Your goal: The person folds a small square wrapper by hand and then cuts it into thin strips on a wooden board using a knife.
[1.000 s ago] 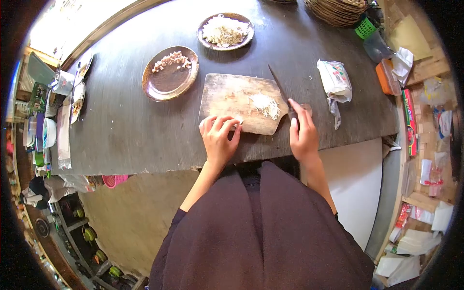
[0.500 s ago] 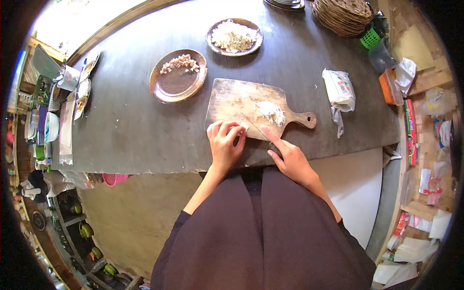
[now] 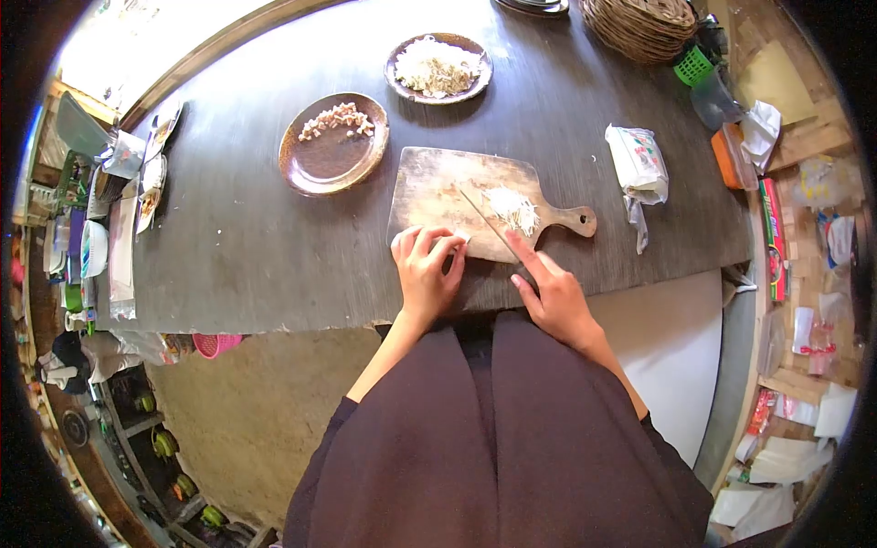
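Knife (image 3: 488,221) in right hand (image 3: 559,303) has shifted up the board (image 3: 434,187), box (image 3: 775,242) lettering illegible.

Knife (image 3: 487,219) handle, white piece (image 3: 464,237) partly hidden by hands (image 3: 559,303); wicker stack (image 3: 641,26) cropped above.

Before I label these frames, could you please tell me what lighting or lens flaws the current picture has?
Head view: window side blown out white, glare across the far table, rounded fisheye distortion, black corners.
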Demonstrator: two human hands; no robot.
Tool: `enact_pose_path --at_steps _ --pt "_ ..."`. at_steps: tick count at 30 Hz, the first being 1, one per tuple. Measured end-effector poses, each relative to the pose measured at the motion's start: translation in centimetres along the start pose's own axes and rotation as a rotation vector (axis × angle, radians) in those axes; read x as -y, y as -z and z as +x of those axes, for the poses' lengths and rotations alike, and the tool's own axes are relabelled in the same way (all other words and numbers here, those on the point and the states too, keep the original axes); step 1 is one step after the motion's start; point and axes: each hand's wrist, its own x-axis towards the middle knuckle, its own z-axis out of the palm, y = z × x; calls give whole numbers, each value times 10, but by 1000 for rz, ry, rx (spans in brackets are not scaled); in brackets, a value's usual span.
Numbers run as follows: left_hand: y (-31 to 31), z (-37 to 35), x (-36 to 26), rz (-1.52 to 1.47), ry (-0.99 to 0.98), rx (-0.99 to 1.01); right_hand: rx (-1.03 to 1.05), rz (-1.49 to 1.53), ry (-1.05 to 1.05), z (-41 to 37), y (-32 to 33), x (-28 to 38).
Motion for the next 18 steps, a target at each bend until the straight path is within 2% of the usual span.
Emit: enact_pose_path --at_steps 1,2,5,9,14,18 --pt "0 0 0 1 0 -4 41 -140 -84 3 11 16" --pt "0 1 0 -3 -3 -1 38 -142 -89 4 16 19" --pt "0 0 1 -1 -9 1 -147 -242 113 8 23 22" --pt "0 0 1 -3 -7 -6 -143 -255 119 8 30 26" --pt "1 1 -1 -8 -3 0 -95 26 11 7 31 31" --pt "1 -1 1 13 -3 -8 -42 35 -3 7 35 37"
